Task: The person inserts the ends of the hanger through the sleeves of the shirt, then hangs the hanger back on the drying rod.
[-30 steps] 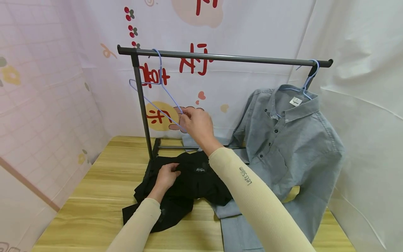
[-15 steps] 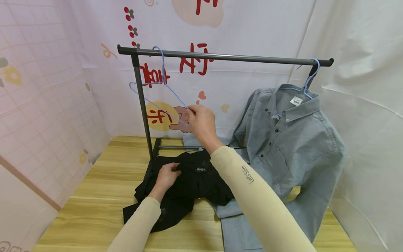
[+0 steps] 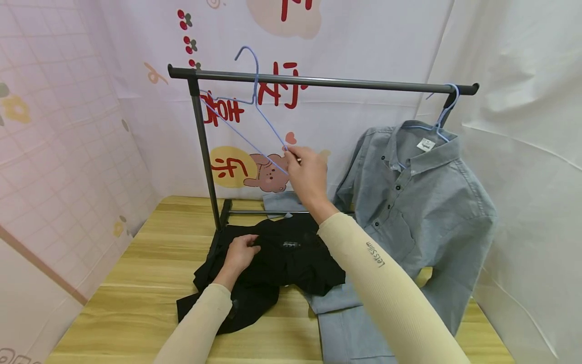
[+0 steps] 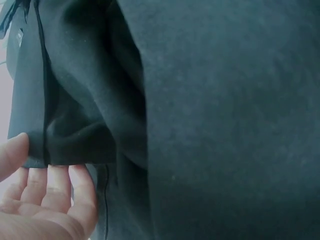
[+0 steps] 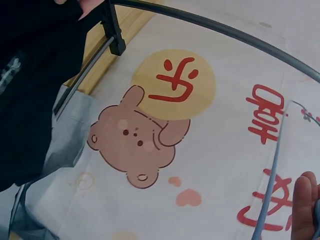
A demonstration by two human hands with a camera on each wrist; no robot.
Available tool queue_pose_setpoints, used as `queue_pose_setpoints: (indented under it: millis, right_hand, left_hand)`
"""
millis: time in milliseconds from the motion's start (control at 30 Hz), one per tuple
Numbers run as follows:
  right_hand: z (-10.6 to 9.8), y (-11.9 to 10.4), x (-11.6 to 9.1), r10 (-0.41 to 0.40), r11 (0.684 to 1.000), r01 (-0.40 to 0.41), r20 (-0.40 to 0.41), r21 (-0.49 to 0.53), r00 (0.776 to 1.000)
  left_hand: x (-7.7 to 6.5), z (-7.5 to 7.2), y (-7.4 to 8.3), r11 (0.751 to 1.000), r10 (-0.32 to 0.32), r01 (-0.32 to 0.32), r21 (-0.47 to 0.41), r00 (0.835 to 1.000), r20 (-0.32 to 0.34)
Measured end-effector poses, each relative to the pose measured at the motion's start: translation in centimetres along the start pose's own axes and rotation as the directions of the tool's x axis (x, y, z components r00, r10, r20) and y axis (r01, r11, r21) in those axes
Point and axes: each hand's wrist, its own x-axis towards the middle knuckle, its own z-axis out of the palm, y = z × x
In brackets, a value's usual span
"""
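Observation:
My right hand (image 3: 308,177) grips one lower corner of a thin blue wire hanger (image 3: 256,63). The hanger tilts up to the left, and its hook stands above the black rail. In the right wrist view a length of the hanger's wire (image 5: 272,185) runs beside my fingers. Down on the table, my left hand (image 3: 238,255) holds the edge of a crumpled black garment (image 3: 273,265). In the left wrist view its thumb (image 4: 15,152) lies at the front of the cloth and the fingers (image 4: 57,187) reach behind the hem.
A black clothes rack (image 3: 336,82) stands on the wooden table (image 3: 136,283). At its right end a grey-blue button shirt (image 3: 423,202) hangs on another blue hanger (image 3: 447,108). More grey-blue cloth (image 3: 350,328) lies under the black garment. A printed white backdrop (image 3: 341,30) rises behind.
My right hand has moved right and slightly up, and the hanger's hook has lifted off the rail to above it. My left hand has stayed on the black garment.

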Motion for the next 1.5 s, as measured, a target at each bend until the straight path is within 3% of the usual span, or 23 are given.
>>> queue_pose_setpoints:
  millis: [267,533,767,1000,1233,1500]
  right_hand:
    - [-1.8,3.2,-1.7,-0.031,0.999,0.031,-0.015,0.029,0.999]
    - [-3.8,7.1,-3.6,-0.161,0.986,0.163,-0.101,0.017,0.982]
    - [-5.5,10.7,-6.4,-0.162,0.986,0.164,-0.109,0.01,0.981]
    - [-8.3,14.5,-9.2,-0.146,0.988,0.144,-0.032,-0.051,0.989]
    - [-11.3,18.1,-11.2,-0.177,0.97,0.186,0.071,-0.156,0.982]
    - [-14.8,20.2,-12.8,-0.123,0.972,0.163,0.219,-0.171,0.968]
  left_hand:
    - [0.1,0.0,-0.2,1.0,-0.01,0.01,-0.001,1.0,0.004]
    - [0.5,-0.2,-0.4,1.0,-0.025,0.025,-0.013,1.0,0.019]
    - [0.6,-0.3,-0.6,0.998,-0.047,0.048,-0.037,0.998,0.044]
    - [0.6,-0.3,-0.6,0.996,-0.053,0.058,-0.067,0.996,0.072]
    - [1.1,-0.1,-0.9,0.993,-0.056,0.063,-0.105,0.996,0.071]
    - [1.5,-0.4,-1.2,0.983,-0.062,0.07,-0.169,0.997,0.051]
